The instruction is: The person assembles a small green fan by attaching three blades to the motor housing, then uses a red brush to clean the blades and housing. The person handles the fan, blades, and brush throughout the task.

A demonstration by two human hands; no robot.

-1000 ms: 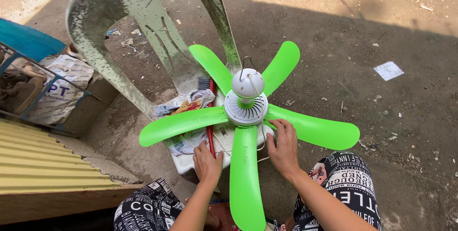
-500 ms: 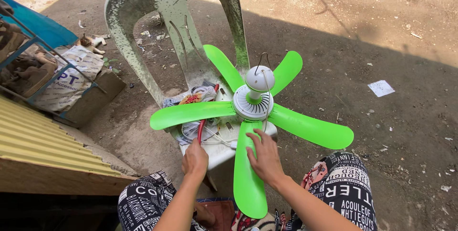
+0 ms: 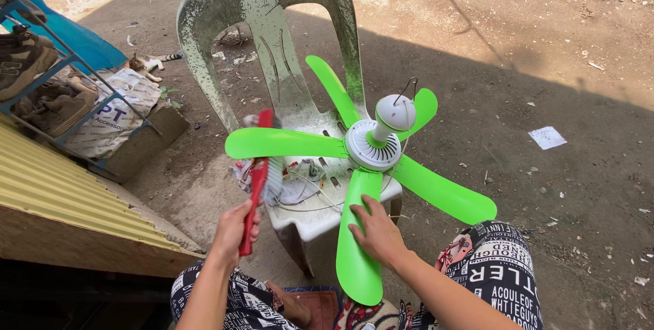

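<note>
The left hand [image 3: 235,231] is curled into a fist around the lower end of a red-handled brush [image 3: 260,173], thumb and fingers wrapped tight. The brush stands nearly upright, its bristle head up against the left-pointing blade of the green fan [image 3: 371,149]; whether the bristles touch the blade or only sit in front of it cannot be told. The left forearm rises from the lower edge of the view, wrist straight.

The right hand [image 3: 378,231] lies flat, fingers spread, palm down on the fan blade that points toward the person, pressing on its middle. The right forearm comes in from the lower right, angled up and to the left.

The fan rests on the seat of a worn, pale plastic chair [image 3: 272,44], its white motor hub [image 3: 375,143] tilted to the right over the seat's front right part, with a wire hook on top. All five blades reach past the seat edges; the near one hangs over the front edge, between the person's knees in patterned black-and-white trousers [image 3: 497,269].

Rags and wires [image 3: 300,183] lie on the seat under the fan. Bare dirt ground [image 3: 545,85] lies open to the right of and behind the chair. To the left, a corrugated yellow sheet [image 3: 61,187] and a blue rack [image 3: 61,51] stand close.
</note>
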